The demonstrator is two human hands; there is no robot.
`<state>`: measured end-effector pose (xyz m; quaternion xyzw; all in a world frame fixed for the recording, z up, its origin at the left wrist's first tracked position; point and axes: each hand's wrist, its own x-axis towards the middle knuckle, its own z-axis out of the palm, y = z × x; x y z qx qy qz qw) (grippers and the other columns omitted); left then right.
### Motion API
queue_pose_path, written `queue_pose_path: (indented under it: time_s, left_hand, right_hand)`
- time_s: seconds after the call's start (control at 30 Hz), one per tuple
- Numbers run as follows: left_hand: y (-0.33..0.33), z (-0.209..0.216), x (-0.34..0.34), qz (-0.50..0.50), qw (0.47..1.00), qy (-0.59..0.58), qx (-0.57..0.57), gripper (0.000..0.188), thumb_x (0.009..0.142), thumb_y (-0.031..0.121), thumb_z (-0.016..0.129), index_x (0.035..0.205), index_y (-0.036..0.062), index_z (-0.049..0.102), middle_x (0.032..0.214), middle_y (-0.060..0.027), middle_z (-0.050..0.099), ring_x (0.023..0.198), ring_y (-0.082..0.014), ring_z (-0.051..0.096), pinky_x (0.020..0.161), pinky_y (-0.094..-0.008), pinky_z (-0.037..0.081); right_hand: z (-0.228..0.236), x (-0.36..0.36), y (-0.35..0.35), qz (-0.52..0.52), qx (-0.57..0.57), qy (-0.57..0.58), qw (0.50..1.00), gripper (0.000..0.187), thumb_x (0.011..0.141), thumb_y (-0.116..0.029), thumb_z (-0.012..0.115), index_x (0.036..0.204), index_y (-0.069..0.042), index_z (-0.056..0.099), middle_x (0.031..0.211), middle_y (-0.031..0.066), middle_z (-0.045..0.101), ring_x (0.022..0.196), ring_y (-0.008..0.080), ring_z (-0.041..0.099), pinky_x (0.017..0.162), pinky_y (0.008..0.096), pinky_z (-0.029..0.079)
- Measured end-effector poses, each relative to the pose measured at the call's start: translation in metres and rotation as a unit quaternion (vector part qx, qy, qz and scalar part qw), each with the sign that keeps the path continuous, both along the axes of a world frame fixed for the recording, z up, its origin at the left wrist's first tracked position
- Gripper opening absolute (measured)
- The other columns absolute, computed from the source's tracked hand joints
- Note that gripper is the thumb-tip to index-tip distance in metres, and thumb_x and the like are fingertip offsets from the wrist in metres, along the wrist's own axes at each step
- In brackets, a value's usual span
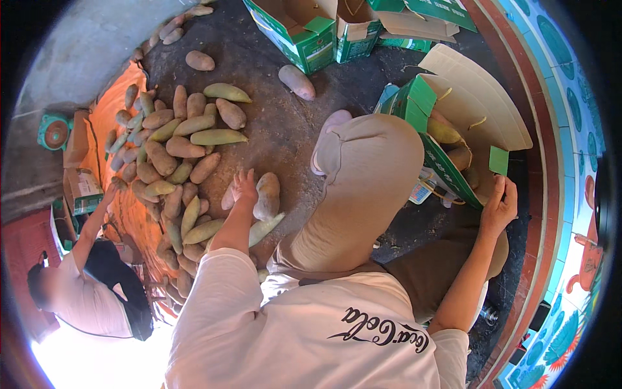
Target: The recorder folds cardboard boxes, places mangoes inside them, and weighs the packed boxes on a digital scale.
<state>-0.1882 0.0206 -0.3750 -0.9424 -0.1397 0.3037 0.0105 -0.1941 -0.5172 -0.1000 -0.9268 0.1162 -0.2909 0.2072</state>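
Note:
My left hand (244, 187) reaches into the right edge of a heap of long, gourd-like vegetables, its fingers spread. Just beneath it and to its left shows a pinkish-brown gourd-like vegetable (228, 196); whether I touch it I cannot tell. To its right lies a larger brown one (267, 197), with a pale green one (266, 228) below. On the other side, my right hand (500, 204) pinches the small green flap (498, 160) of an opened green carton (444, 165). Inside that carton sit several yellow-green and brown vegetables (444, 131).
More green cartons (311, 48) stand open at the top. A single brown vegetable (297, 82) lies near them on the dark floor. At the left, another person (91, 292) stretches a hand toward the heap on an orange sheet (116, 87). A tiled wall (564, 194) curves along the right.

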Motion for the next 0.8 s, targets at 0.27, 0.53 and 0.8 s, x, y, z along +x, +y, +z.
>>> queue_pose_path:
  time_s: [0.27, 0.53, 0.8]
  left_hand:
    - [-0.004, 0.003, 0.011, -0.082, 0.994, 0.056, 0.042, 0.057, 0.085, 0.013, 0.051, 0.138, 0.0252, 0.032, 0.141, -0.0077, 0.03, 0.131, -0.0292, 0.029, 0.1, -0.0463, 0.035]
    - [-0.007, 0.0, 0.023, -0.106, 0.988, 0.057, 0.093, 0.035, 0.087, 0.018, 0.051, 0.121, 0.0176, 0.045, 0.127, -0.0082, 0.042, 0.12, -0.0264, 0.041, 0.093, -0.041, 0.041]
    - [-0.005, 0.007, 0.026, -0.118, 0.987, 0.044, 0.099, 0.033, 0.087, 0.022, 0.053, 0.119, 0.0137, 0.045, 0.124, -0.0074, 0.045, 0.114, -0.0243, 0.047, 0.09, -0.0364, 0.045]
  right_hand:
    - [0.001, 0.002, 0.002, -0.002, 0.003, -0.004, 1.0, 0.022, 0.093, -0.017, 0.051, 0.09, 0.001, 0.061, 0.083, 0.0063, 0.062, 0.077, 0.0136, 0.059, 0.072, 0.026, 0.046]
    - [0.001, 0.001, 0.001, -0.019, 0.002, 0.01, 1.0, 0.021, 0.093, -0.017, 0.051, 0.09, 0.001, 0.062, 0.08, 0.0064, 0.062, 0.075, 0.0133, 0.059, 0.07, 0.0257, 0.047]
    - [0.004, 0.002, 0.002, -0.024, -0.002, 0.015, 1.0, 0.02, 0.093, -0.015, 0.051, 0.088, 0.002, 0.061, 0.079, 0.006, 0.061, 0.075, 0.0128, 0.058, 0.069, 0.0253, 0.046]
